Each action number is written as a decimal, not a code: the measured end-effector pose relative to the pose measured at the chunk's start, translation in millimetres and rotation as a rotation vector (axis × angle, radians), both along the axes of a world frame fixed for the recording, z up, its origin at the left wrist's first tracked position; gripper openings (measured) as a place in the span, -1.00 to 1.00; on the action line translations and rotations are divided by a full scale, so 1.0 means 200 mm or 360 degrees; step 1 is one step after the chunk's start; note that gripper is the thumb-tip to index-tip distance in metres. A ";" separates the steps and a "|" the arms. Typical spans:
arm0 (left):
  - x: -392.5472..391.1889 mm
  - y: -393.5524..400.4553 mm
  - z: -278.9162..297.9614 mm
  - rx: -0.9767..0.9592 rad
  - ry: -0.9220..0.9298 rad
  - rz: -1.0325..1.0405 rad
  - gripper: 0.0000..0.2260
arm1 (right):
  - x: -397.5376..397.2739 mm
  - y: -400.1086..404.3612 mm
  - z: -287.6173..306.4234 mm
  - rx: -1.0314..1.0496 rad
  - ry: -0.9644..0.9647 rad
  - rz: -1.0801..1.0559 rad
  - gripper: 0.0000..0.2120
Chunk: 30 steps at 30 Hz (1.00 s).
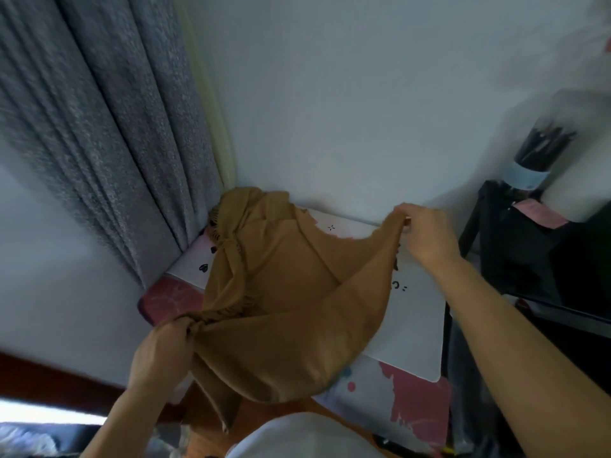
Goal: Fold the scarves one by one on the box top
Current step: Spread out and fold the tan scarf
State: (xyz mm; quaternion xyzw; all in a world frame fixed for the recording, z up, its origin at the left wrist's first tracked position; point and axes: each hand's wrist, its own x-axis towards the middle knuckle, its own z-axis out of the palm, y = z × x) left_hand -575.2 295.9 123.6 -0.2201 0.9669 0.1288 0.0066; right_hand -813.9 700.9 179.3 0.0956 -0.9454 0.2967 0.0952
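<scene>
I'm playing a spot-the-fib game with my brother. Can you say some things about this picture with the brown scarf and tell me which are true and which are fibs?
1. Both hands hold the tan scarf. True: the left hand grips a bunched end and the right hand pinches a far corner.
2. The scarf is already folded into a neat square. False: it is spread out and rumpled, part of it hanging off the front of the box top.
3. A grey curtain hangs to the left. True.
4. The scarf is bright blue. False: it is tan brown.
5. The scarf has a fringe. True.
</scene>
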 end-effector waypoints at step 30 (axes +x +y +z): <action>-0.02 -0.58 2.12 0.1468 0.1223 -0.0629 -0.92 | 1.00 -0.89 2.12 -0.1869 0.1548 0.0176 -0.84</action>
